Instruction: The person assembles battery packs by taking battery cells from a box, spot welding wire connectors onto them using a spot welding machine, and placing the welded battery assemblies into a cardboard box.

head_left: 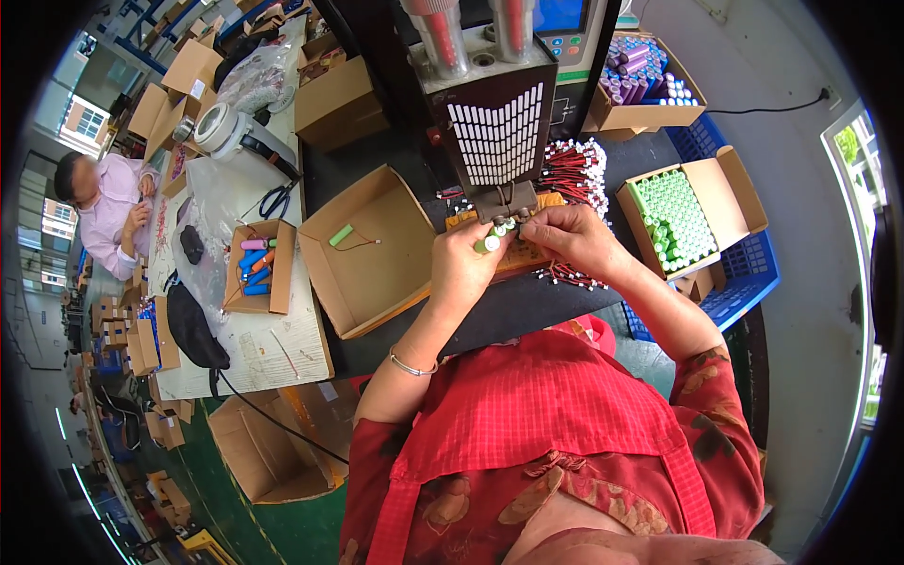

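My left hand [460, 268] is closed around green cylindrical battery cells [487, 244], their pale ends facing up. It is just below the head of a dark bench welder [499, 122] with a white slotted panel. Beside it, my right hand [573, 237] has its thumb and fingers pinched together at the welder's tip; what they hold is too small to make out. Both hands are over an orange-brown work block [513, 259]. Red and black wire leads with white connectors [576, 174] are piled behind and beside my right hand.
An open carton [363, 301] on the left holds a green cell with leads. To the right, a carton of green cells [673, 221] stands by a blue crate [753, 292]. Farther back is a carton of purple and blue cells [650, 115]. A co-worker [113, 212] sits at far left.
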A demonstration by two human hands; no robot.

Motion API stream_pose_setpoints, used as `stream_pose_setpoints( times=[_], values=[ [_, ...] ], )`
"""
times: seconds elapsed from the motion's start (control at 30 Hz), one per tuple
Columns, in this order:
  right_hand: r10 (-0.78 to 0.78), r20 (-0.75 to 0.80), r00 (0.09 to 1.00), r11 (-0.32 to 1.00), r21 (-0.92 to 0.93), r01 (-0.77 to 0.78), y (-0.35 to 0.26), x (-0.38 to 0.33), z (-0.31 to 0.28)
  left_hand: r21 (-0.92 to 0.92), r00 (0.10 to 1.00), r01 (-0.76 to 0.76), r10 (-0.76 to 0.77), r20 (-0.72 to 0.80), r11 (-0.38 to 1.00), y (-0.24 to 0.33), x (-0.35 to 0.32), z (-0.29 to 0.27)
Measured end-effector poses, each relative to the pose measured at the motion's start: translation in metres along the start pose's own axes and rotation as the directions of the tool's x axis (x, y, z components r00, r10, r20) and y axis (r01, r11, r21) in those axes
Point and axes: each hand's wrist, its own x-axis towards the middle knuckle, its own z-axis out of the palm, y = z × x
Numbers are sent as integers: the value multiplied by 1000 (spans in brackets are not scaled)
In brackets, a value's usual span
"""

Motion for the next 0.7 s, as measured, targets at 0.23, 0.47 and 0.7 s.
stream_pose_setpoints(
  times=[0.23, 0.47, 0.7],
  values=[
    [-11, 19, 1000, 999, 52, 10, 3, 2, -4, 60, 994, -95, 97, -40, 994, 4, 5, 0],
    [-114, 128, 985, 972, -189, 137, 0, -20, -24, -180, 951, 257, -216, 219, 949, 12, -6, -21],
    [-371, 120, 921, 913, -132, 385, 3, -25, -13, -693, 776, 631, -269, 570, 349, -3, -12, -32]
  ],
)
